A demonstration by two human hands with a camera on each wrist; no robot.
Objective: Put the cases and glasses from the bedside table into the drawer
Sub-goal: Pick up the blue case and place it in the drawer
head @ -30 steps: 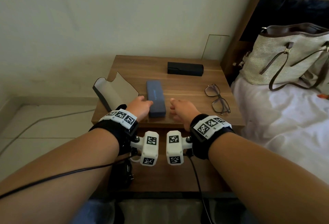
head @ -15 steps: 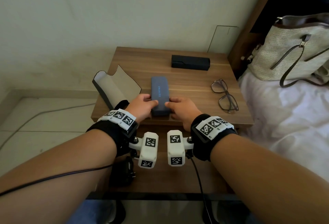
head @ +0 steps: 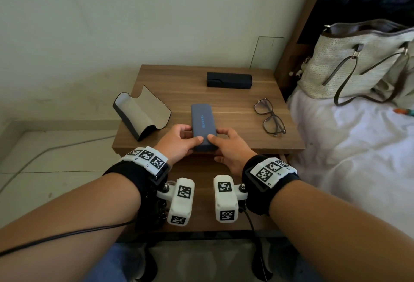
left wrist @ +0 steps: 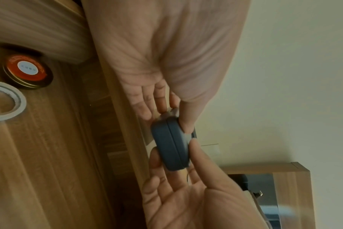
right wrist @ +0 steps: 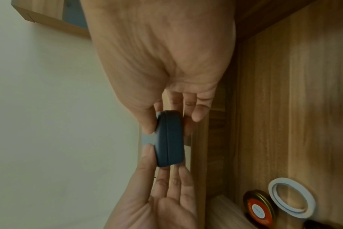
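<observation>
A closed blue case [head: 202,122] lies lengthwise at the bedside table's [head: 235,100] front edge. Both hands pinch its near end, thumbs on top and fingers under it: my left hand [head: 190,135] from the left, my right hand [head: 218,136] from the right. The wrist views show that end [left wrist: 170,147] [right wrist: 170,139] raised off the tabletop edge. A black case [head: 229,79] lies at the back. An open grey case [head: 141,113] sits at the left edge. Folded-out glasses [head: 270,117] lie on the right. The open drawer [left wrist: 39,147] is below my wrists.
Inside the drawer are a round red-lidded tin [left wrist: 27,71] and a white tape ring [left wrist: 4,103]. A bed with white sheets [head: 358,158] and a woven handbag [head: 358,62] stands to the right. The wall is behind the table, tiled floor to its left.
Both hands moved in from beside the blue case and now pinch its near end. That end has come slightly toward me, over the table's front edge.
</observation>
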